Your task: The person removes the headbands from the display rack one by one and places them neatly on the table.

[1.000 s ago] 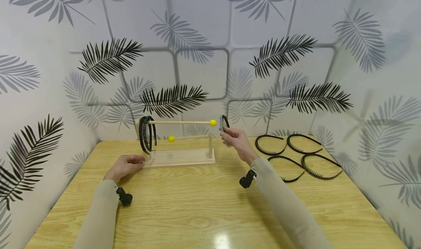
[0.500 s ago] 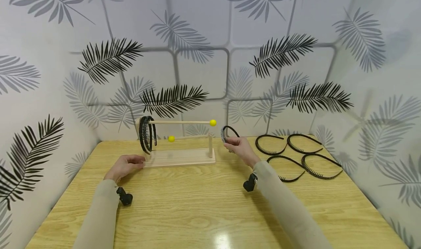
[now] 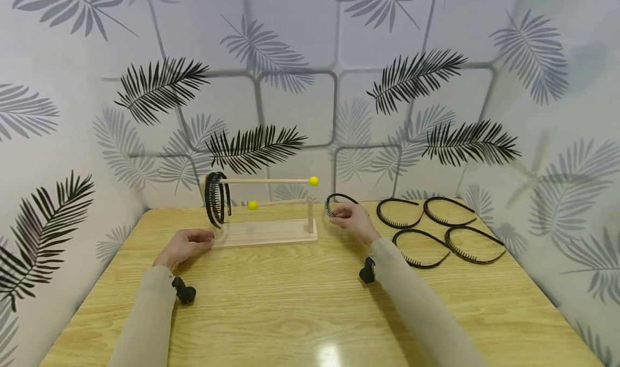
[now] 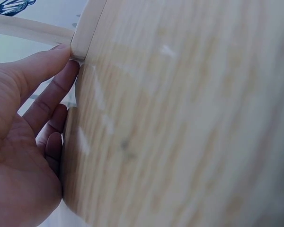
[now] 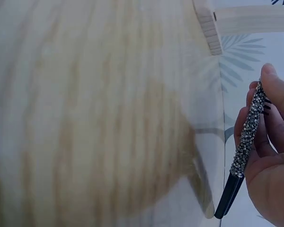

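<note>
At the left end of a wooden stand (image 3: 266, 231), my left hand (image 3: 185, 244) pinches the base's corner between thumb and fingers; the left wrist view shows the thumb (image 4: 47, 61) against it. My right hand (image 3: 356, 220) holds a headband (image 5: 250, 132) covered in glittering stones, with dark ends and comb teeth. In the head view this headband (image 3: 329, 207) is low over the table, right of the stand; whether it touches the table I cannot tell. Dark toothed headbands (image 3: 210, 200) hang together at the left end of the stand's upper rod (image 3: 266, 181).
Several black toothed headbands (image 3: 421, 248) lie on the wooden table (image 3: 271, 313) at the right. Yellow balls (image 3: 314, 181) cap the stand's two rods; a short post (image 3: 310, 214) rises at its right end. A leaf-patterned wall stands behind.
My right hand has lowered the glittering headband from beside the upper rod's yellow ball to near the table, turning its loop rightward. My left hand has stayed at the stand.
</note>
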Demonstrator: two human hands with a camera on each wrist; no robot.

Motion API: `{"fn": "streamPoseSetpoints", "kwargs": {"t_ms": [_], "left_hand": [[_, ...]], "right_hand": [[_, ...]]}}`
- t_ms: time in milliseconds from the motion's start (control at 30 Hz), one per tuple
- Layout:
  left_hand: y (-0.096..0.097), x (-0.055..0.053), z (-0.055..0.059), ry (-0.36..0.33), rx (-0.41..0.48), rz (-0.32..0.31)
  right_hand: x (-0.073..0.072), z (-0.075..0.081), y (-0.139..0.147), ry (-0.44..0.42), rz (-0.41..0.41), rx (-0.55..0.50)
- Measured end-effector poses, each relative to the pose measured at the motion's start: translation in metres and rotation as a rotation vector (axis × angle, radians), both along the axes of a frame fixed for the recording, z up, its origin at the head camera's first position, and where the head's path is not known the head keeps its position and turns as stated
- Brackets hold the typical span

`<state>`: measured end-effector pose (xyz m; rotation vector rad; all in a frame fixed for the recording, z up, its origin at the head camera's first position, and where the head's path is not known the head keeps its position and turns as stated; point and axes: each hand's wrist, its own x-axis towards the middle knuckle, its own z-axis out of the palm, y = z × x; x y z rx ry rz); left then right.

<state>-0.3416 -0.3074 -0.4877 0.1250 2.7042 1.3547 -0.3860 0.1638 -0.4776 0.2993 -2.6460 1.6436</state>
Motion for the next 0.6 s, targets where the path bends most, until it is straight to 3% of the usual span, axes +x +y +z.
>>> {"fn": "streamPoseSetpoints", "kwargs": {"t_ms": [133,267,433,600], "left_hand": [[0.0003,0.0004,0.0006,-0.005,0.013,0.000],[0.0006,0.0011,0.0009,-0.001,0.013,-0.005],[0.0001,0.0003,0.0010,0.004,-0.002,-0.009],[-0.0006,-0.0008,0.0001,0.009,-0.019,-0.005]], "right_hand": [[-0.0002,0.0002,-0.0022,0.018,-0.029,0.075],[0.0015,0.0045,-0.0023,0.044,0.007,0.142],[0.0015,0.0054,0.0000,0.016,0.048,0.164],[-0.0037,-0.0007,0.0016,-0.012,0.038,0.166]]}}
